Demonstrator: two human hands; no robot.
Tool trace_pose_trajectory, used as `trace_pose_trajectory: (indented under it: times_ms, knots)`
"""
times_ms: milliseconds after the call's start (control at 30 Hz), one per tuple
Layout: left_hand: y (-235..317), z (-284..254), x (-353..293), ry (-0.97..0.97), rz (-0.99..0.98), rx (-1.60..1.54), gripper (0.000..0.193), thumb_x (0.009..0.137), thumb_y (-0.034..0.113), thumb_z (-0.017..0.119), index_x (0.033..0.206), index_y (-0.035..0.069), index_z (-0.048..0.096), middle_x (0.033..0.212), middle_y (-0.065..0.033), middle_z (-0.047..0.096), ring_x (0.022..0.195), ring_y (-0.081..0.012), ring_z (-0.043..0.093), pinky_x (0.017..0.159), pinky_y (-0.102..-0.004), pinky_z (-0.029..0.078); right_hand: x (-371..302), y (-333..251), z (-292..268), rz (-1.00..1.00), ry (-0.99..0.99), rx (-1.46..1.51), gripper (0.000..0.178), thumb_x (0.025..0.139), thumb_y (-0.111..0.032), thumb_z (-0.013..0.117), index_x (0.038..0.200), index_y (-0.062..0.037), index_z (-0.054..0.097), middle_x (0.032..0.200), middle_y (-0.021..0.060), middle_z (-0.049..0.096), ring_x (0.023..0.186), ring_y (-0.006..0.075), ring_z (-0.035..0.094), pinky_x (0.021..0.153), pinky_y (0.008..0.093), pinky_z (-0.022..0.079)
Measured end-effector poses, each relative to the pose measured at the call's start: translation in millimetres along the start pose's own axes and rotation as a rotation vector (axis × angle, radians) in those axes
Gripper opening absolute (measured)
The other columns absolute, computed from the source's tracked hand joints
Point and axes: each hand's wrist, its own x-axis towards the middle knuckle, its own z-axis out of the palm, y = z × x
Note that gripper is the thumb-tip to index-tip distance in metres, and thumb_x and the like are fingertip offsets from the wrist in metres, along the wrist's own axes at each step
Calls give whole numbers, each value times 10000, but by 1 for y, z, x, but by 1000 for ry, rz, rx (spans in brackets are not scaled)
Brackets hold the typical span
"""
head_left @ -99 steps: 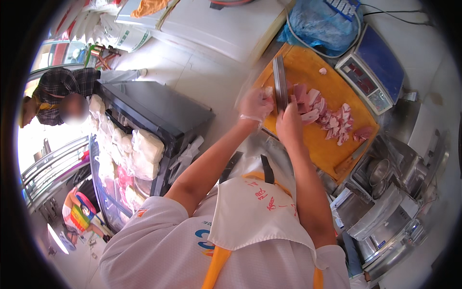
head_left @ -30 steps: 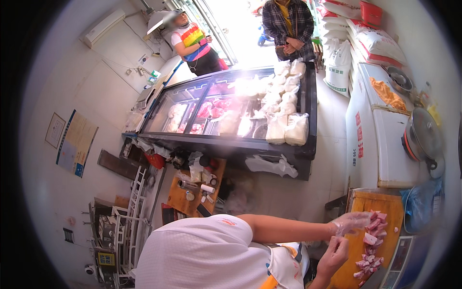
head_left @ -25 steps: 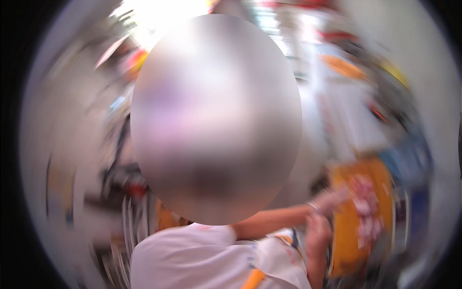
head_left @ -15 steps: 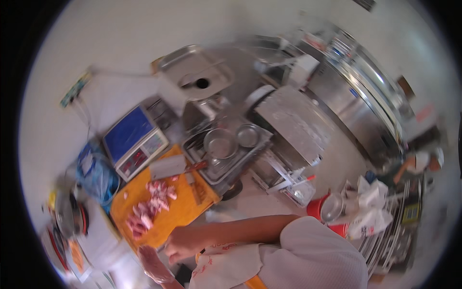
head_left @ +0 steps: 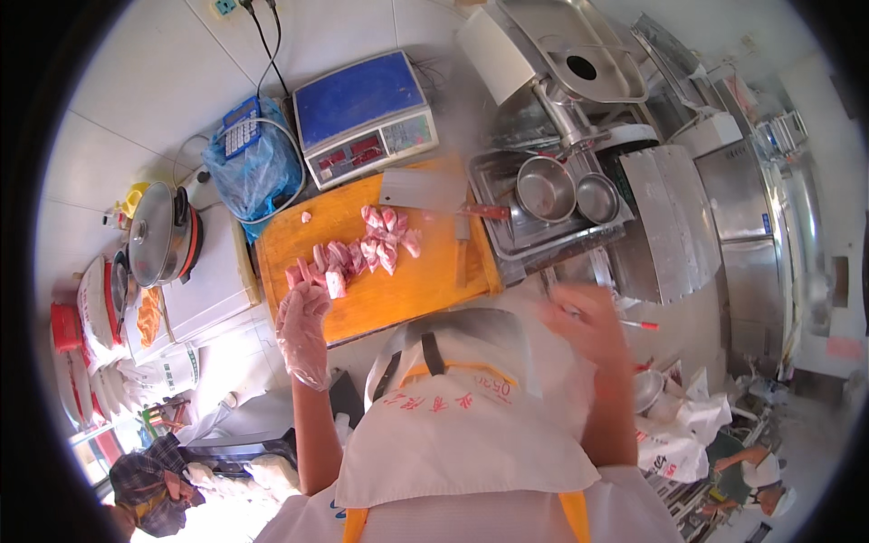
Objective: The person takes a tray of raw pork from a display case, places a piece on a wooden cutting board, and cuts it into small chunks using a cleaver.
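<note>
My left hand [head_left: 304,328], in a clear plastic glove, is raised at the near left edge of an orange cutting board [head_left: 398,285]. Its fingers are loosely bent, and I see nothing held in them. Just beyond it lie several pieces of pink raw meat [head_left: 337,261]. A cleaver [head_left: 424,190] with a reddish-brown handle rests on the far right part of the board. Beside it is a narrow knife [head_left: 462,258]. My bare right hand [head_left: 584,317] is off to the right of the board, smeared by motion, so its fingers are unclear.
Behind the board stands a blue-topped scale [head_left: 360,100], with a calculator [head_left: 243,127] on a blue bag [head_left: 258,172] to its left. A metal tray [head_left: 511,231] with round pans [head_left: 546,188] lies right. A lidded pan [head_left: 158,235] stands left. Other people [head_left: 149,484] are lower left and lower right.
The view has swung round and levelled. My hands, close together near my apron before, are now apart: the gloved left at the board, the right out to the right. Meat and cleaver stay on the board.
</note>
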Motion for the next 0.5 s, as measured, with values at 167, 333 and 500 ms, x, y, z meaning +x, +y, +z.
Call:
trace_pose_trajectory:
  times_ms: [167, 333, 500]
  knots:
    - [-25, -27, -28, 140, -45, 76, 214, 1048, 184, 666, 1142, 4, 733, 1010, -85, 748, 918, -190, 714, 853, -326, 559, 11, 56, 99, 109, 7, -63, 351, 937, -325, 772, 883, 16, 712, 723, 141, 668, 667, 190, 631, 658, 360, 499]
    - [-32, -53, -36, 243, -72, 187, 201, 1039, 179, 688, 1133, 13, 750, 959, -77, 766, 857, -184, 733, 816, -323, 584, 25, 114, 94, 173, 152, -81, 366, 909, -349, 800, 884, 7, 719, 747, 137, 710, 695, 202, 672, 677, 370, 524]
    - [-35, -49, -30, 253, 5, 282, 208, 1042, 188, 685, 1137, 15, 750, 954, -77, 769, 841, -179, 736, 798, -319, 586, 56, 163, 45, 229, 347, -80, 341, 888, -319, 811, 865, 9, 720, 809, 163, 743, 738, 282, 709, 709, 421, 542]
